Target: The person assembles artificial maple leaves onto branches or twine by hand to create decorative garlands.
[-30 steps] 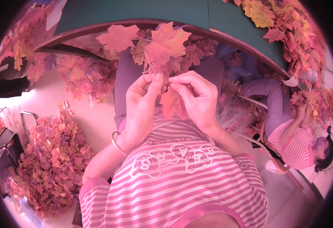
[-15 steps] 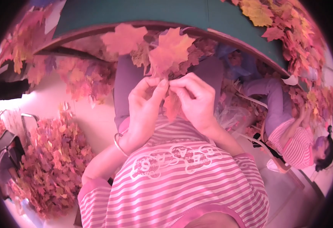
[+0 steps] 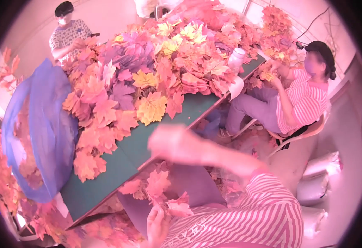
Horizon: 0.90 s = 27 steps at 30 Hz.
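My left hand [image 3: 157, 218] is closed, low over my lap, pinching a small bunch of artificial maple leaves [image 3: 158, 184] in orange-pink tones. The bunch spreads out above my fingers, over my purple trousers. My right hand [image 3: 170, 142] is stretched across my front above the near edge of the green table [image 3: 135, 149], and motion smears its fingers. Beyond it lies a big heap of loose maple leaves [image 3: 148, 78] in orange, red, yellow and purple. A yellow leaf [image 3: 151, 108] rests at the heap's near side.
A blue plastic bag [image 3: 44, 124] with leaves in it stands at the table's left end. A white bottle [image 3: 236, 58] is on the table, right of the heap. One co-worker [image 3: 301, 95] sits at the right handling leaves; another person [image 3: 69, 35] is at the far left.
My right hand has let go of the bunch and swung out over the table edge. My left hand keeps the bunch. The view has tilted up and turned, bringing in the heap.
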Each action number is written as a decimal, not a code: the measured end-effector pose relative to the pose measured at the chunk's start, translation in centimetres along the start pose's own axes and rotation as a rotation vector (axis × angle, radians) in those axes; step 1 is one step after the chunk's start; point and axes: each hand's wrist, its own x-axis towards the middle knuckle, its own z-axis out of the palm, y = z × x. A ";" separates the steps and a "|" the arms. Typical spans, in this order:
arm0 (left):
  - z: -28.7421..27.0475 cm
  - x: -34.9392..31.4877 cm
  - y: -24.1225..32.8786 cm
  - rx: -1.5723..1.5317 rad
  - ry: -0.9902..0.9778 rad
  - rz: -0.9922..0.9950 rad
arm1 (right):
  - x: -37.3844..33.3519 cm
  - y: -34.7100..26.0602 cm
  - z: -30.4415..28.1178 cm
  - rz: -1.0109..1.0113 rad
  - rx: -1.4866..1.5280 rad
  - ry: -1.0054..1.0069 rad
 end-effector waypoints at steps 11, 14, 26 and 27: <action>-1.1 1.5 1.4 0.546 0.376 0.394 | 6.3 39.2 -7.9 0.927 -0.323 0.058; 0.2 0.4 3.4 0.758 0.464 0.466 | 7.3 38.7 -6.4 0.935 -0.313 0.267; -4.2 -1.7 2.9 0.966 0.427 0.528 | 9.0 37.4 -12.5 0.415 -0.283 0.617; -5.0 -1.1 2.4 1.091 0.380 0.770 | 12.4 34.2 -12.3 0.291 -0.230 0.503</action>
